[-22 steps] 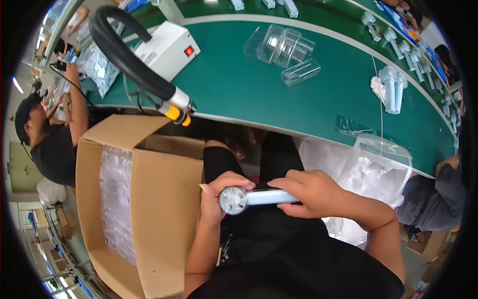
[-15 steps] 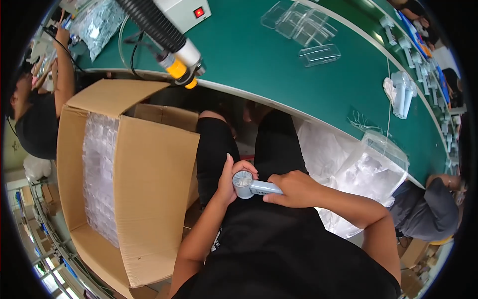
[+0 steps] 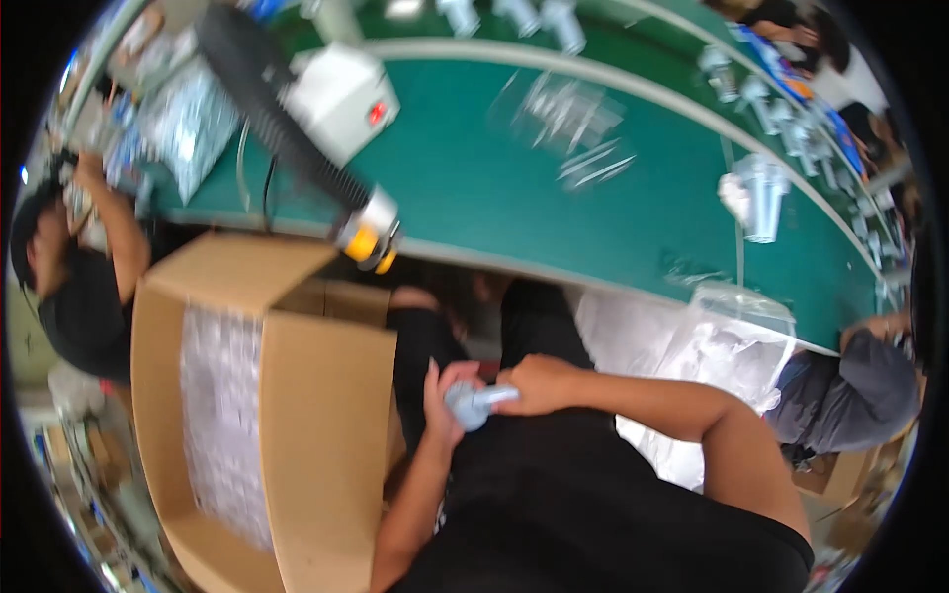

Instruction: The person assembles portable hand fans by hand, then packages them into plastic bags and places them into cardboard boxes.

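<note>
Low over my lap, a light-blue handheld fan (image 3: 469, 406) with a round head and a short handle lies between my hands, smeared by motion. My left hand (image 3: 445, 407) is curled round the fan's head from the left, its thumb sticking up. At the handle end, my right hand (image 3: 539, 383) is closed with its fingers against the handle; the blur hides their exact grip.
An open cardboard box (image 3: 326, 435) with clear plastic packing stands at my left. On the green bench (image 3: 445, 178) are clear plastic cases (image 3: 573, 114), light-blue fans (image 3: 763, 198) and a white unit (image 3: 341, 99). A black hose (image 3: 306, 148) hangs above. A clear bag (image 3: 736, 336) sits at right. Co-workers sit both sides.
The whole view has shifted, so the bench and box sit lower. The fan's round face has turned out of sight, and my right hand has come closer to my left.
</note>
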The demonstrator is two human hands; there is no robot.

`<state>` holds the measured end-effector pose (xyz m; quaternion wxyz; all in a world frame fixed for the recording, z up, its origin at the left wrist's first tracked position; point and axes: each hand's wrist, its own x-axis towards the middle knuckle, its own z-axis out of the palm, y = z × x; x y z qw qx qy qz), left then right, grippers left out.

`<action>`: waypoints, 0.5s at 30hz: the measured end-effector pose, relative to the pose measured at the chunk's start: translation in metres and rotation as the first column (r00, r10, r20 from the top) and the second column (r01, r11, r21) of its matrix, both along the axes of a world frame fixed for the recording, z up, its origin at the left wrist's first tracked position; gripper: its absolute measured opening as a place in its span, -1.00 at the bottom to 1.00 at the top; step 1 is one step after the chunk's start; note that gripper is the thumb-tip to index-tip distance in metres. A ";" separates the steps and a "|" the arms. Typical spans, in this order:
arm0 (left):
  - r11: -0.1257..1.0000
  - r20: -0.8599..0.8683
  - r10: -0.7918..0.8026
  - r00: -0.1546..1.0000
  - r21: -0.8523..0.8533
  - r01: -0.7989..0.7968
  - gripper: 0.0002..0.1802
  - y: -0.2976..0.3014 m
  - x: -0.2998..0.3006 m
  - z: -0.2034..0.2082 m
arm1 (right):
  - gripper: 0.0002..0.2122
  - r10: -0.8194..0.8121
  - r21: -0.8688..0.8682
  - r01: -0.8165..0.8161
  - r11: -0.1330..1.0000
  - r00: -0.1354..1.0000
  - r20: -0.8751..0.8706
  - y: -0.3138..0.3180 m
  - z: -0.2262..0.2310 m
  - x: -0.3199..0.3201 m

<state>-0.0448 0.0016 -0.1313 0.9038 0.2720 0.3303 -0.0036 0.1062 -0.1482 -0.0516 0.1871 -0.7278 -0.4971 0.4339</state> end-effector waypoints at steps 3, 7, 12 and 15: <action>0.994 0.143 0.027 0.989 0.105 -0.042 -0.26 -0.014 0.004 0.023 | -0.57 0.058 0.121 -0.053 0.991 0.998 -0.040 -0.017 0.021 0.032; 0.922 0.370 -0.277 0.887 0.361 0.138 -0.20 -0.024 0.042 0.113 | -0.66 0.088 0.210 -0.064 0.976 0.990 -0.106 -0.069 0.096 0.059; 0.773 0.546 -0.382 0.746 0.631 -0.065 -0.41 -0.037 0.153 0.208 | -0.67 -0.216 0.560 0.213 0.800 0.974 -0.061 -0.138 0.183 0.158; -0.269 0.187 -0.514 0.837 0.891 -0.365 -0.39 -0.036 0.230 0.216 | -0.66 -0.645 0.594 0.665 0.452 0.704 -0.297 -0.143 0.199 0.229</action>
